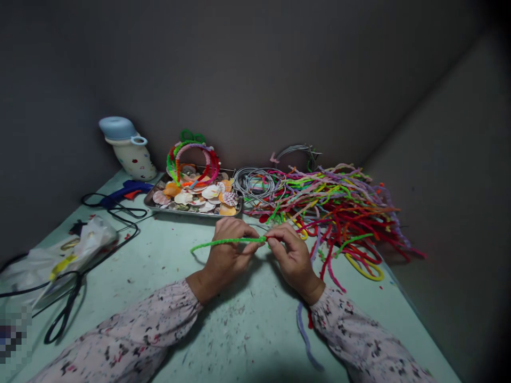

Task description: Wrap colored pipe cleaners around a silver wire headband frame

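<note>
Between my two hands, over the middle of the table, is a green pipe cleaner [225, 241]. My left hand [229, 252] pinches it near its right end, and its loose tail crosses the back of that hand and sticks out to the left. My right hand [293, 258] is closed at the same spot, fingertips on a short red bit [268, 239] that meets the green end. Most of the red piece is hidden by my fingers. A thin grey wire [259, 226] shows just behind my fingertips.
Behind my hands stands a metal tray [181, 214] of seashells with pipe-cleaner-wrapped rings on top. Coiled grey wire [255, 183] and a heap of coloured pipe cleaners [339, 197] lie to the right. On the left are a bottle [130, 151], a blue glue gun [123, 192], black cable and a plastic bag [85, 244].
</note>
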Demonstrator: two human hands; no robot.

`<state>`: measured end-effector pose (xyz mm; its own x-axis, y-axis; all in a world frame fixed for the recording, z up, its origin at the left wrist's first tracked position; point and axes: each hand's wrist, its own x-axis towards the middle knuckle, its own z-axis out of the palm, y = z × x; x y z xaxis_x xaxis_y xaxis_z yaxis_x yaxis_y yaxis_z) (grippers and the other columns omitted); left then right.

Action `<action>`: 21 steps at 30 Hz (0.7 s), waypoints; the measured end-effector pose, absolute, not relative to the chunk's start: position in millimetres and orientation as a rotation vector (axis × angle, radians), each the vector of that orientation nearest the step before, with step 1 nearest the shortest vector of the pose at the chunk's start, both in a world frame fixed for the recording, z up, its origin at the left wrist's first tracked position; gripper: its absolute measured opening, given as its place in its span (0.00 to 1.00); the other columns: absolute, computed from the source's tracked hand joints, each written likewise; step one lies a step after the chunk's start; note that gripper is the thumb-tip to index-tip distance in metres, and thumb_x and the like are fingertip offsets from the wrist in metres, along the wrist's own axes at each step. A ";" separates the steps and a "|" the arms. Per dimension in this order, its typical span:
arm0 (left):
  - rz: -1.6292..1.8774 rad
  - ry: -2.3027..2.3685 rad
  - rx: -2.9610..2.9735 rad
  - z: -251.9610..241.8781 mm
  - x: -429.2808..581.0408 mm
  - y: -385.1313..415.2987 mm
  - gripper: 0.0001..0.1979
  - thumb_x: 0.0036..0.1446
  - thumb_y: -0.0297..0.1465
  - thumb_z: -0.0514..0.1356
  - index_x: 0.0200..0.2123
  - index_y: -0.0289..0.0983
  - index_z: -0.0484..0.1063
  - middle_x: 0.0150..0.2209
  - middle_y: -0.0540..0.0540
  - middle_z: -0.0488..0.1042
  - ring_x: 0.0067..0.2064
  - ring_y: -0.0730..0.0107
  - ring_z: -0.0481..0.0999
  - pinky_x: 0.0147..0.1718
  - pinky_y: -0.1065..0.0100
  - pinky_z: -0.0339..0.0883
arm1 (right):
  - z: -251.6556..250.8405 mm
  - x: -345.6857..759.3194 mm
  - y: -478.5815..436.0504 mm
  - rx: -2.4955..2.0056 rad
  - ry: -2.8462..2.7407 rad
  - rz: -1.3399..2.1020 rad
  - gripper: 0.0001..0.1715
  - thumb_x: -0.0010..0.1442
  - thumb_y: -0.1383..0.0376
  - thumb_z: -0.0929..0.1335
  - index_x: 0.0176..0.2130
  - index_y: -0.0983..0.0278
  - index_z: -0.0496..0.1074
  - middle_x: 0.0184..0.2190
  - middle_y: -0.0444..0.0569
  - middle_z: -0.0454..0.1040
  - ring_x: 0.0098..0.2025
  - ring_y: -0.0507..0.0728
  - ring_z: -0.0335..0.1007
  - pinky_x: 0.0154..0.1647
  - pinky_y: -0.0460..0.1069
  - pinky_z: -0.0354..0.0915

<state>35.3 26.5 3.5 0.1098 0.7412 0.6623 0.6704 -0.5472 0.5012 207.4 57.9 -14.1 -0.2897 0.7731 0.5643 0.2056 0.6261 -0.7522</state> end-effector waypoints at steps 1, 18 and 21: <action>1.433 1.458 2.258 3.2 35.7 26.5 0.03 0.57 0.31 0.61 0.33 0.38 0.70 0.31 0.48 0.74 0.38 0.64 0.70 0.43 0.59 0.60 | -14.1 207.6 57.8 -0.785 -1.821 0.689 0.06 0.63 0.66 0.65 0.37 0.60 0.72 0.34 0.47 0.69 0.39 0.56 0.66 0.42 0.53 0.63; 1.333 1.520 1.952 9.2 39.2 21.8 0.05 0.55 0.32 0.63 0.30 0.38 0.72 0.30 0.49 0.74 0.37 0.65 0.71 0.43 0.59 0.62 | -13.2 207.3 58.0 -0.757 -1.852 0.678 0.06 0.62 0.68 0.65 0.38 0.60 0.72 0.35 0.47 0.69 0.40 0.56 0.66 0.43 0.53 0.63; 1.331 1.503 1.934 10.3 38.8 22.8 0.05 0.55 0.32 0.63 0.29 0.38 0.71 0.30 0.50 0.73 0.37 0.65 0.71 0.43 0.60 0.61 | -13.1 207.4 58.1 -0.765 -1.860 0.674 0.06 0.62 0.68 0.65 0.38 0.60 0.72 0.34 0.47 0.70 0.40 0.56 0.66 0.43 0.53 0.63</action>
<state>38.8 22.8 10.3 -0.0056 0.8903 0.4553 0.5596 -0.3746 0.7393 207.4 58.1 -13.1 -0.3249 0.7524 0.5730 0.2111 0.6483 -0.7315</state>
